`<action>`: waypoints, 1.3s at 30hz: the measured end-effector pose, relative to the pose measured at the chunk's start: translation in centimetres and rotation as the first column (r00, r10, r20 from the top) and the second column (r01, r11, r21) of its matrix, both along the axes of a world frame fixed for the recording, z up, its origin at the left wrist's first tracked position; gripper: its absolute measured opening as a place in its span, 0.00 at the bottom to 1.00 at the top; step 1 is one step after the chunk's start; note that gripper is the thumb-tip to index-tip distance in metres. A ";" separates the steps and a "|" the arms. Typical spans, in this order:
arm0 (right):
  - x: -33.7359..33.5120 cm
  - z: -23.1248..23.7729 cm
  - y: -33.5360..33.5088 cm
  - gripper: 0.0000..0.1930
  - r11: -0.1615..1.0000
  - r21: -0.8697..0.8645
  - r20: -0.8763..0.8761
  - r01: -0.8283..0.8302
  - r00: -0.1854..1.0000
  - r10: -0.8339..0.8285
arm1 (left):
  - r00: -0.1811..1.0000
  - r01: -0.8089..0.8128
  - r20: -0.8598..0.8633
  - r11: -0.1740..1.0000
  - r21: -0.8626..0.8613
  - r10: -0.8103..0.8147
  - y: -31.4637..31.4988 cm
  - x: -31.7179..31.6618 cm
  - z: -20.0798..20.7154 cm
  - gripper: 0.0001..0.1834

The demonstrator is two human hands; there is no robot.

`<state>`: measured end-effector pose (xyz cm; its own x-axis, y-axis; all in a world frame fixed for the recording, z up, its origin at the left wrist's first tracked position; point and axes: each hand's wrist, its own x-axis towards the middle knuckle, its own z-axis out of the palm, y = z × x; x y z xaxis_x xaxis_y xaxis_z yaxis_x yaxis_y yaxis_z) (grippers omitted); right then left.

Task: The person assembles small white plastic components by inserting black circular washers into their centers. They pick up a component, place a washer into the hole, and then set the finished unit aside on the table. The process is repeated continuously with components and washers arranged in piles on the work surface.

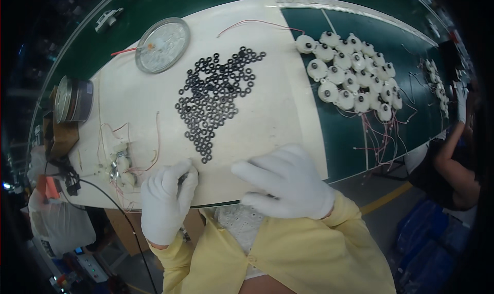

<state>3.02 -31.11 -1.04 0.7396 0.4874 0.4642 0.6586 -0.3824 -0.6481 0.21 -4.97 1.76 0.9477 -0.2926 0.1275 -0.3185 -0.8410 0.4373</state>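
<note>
Both of my hands wear white gloves and rest at the near edge of the white tabletop. My left hand (165, 202) is closed in a pinch. A small dark thing shows between its thumb and fingers, too hidden to name. To its right, my right hand (288, 183) is open, fingers stretched leftward and apart, with nothing seen in it. Beyond both hands lies a loose patch of small black rings (210, 91), its narrow near end just above the gap between them. White motor-like parts with wires (123, 166) lie left of my left hand.
A round clear dish (163, 46) with a red-handled stick stands at the far left. By the left edge is a round tin (74, 99). Several white round units with black centres (351, 81) and red wires cover the green mat. A co-worker's arm (453, 150) is at right.
</note>
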 end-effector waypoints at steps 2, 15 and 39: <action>-0.4 0.5 1.2 0.34 1.000 -0.016 -0.052 0.022 0.998 -0.023 | 0.994 -0.095 -0.081 0.958 -0.271 0.076 -1.2 -1.3 -0.5 0.15; -2.3 2.5 -5.0 0.30 0.985 -0.043 -0.142 0.165 0.975 -0.170 | 0.872 0.280 -0.208 0.800 -0.530 -0.443 -6.0 -1.7 -0.7 0.21; -2.7 -1.7 -16.8 0.10 0.491 -0.258 -0.175 0.832 0.459 -0.871 | 0.835 -0.422 0.028 0.673 -0.607 0.549 4.2 -1.5 -0.5 0.20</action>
<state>0.31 -47.87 -2.71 0.8894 -0.4174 0.1865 -0.2165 -0.7438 -0.6323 -1.27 -0.81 1.30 0.8702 0.3864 0.3058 -0.0654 -0.5246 0.8489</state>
